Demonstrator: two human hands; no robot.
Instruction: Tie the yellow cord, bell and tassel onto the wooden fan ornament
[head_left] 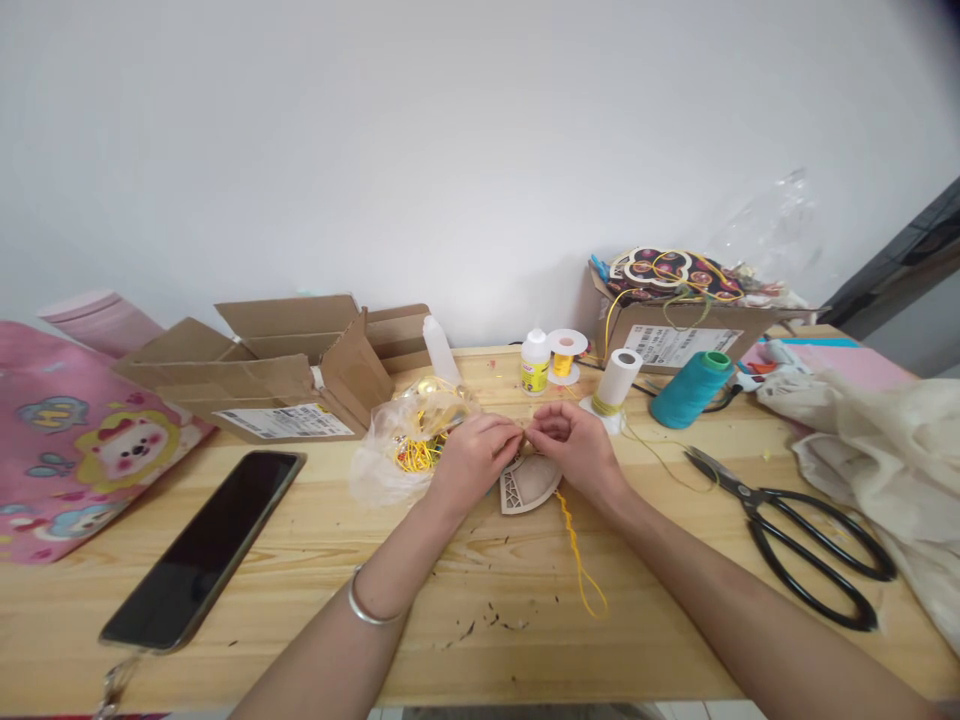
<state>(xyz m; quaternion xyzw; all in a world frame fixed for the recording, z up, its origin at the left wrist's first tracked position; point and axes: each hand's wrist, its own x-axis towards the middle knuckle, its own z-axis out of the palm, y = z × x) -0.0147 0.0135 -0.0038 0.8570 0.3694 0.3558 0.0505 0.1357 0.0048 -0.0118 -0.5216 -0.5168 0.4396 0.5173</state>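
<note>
My left hand (480, 455) and my right hand (574, 445) meet over the middle of the table, fingertips pinched close together. What lies between the fingertips is too small to make out. Just below them is a fan-shaped wooden piece (529, 487) with a cut-out lattice at its left side. A yellow knotted cord (574, 545) trails from its right edge toward me and ends in a loop. Beside my left hand sits a clear plastic bag (382, 470) with yellow cord (418, 455) in it.
Behind my hands stand a glue bottle (535, 362), a small spool (568, 345), a white thread roll (619, 380) and a teal thread cone (690, 390). Black-handled scissors (787, 530) lie right, a phone (202, 550) left. Cardboard boxes (277, 375) line the wall; cloth (885, 450) covers the right edge.
</note>
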